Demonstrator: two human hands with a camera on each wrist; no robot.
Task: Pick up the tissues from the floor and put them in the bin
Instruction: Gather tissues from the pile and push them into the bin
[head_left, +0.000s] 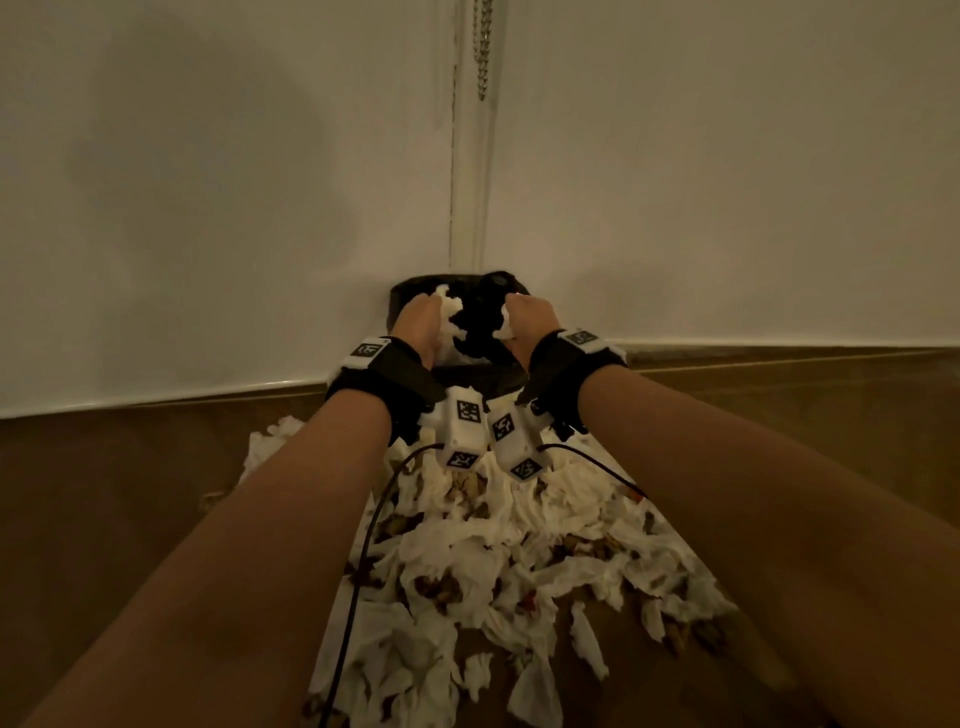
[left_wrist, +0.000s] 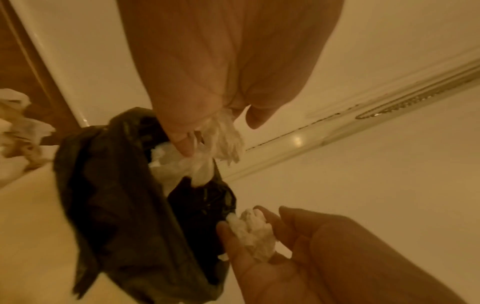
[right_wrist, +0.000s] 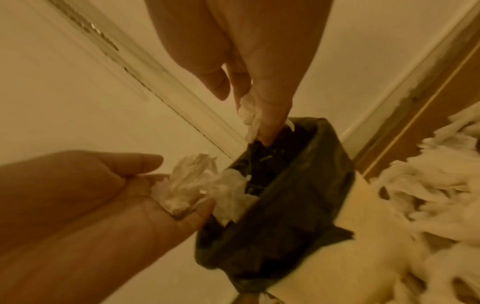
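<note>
The bin (head_left: 410, 291), lined with a black bag (left_wrist: 116, 185), stands in the corner of the white walls. Both my hands hover over its mouth. My left hand (head_left: 423, 317) holds a crumpled white tissue (left_wrist: 228, 139) between thumb and fingers, and part of it hangs into the bag. My right hand (head_left: 527, 317) grips another wad of tissue (right_wrist: 249, 117), its fingertips pointing down at the bag's opening (right_wrist: 270, 164). A big heap of white tissues (head_left: 493, 545), some stained brown, lies on the floor under my forearms.
The wooden floor (head_left: 130, 493) shows on both sides of the heap. White skirting (head_left: 156, 400) runs along the walls. A beaded chain (head_left: 484, 47) hangs in the corner above the bin. Black cables (head_left: 363, 545) trail from my wrist cameras over the tissues.
</note>
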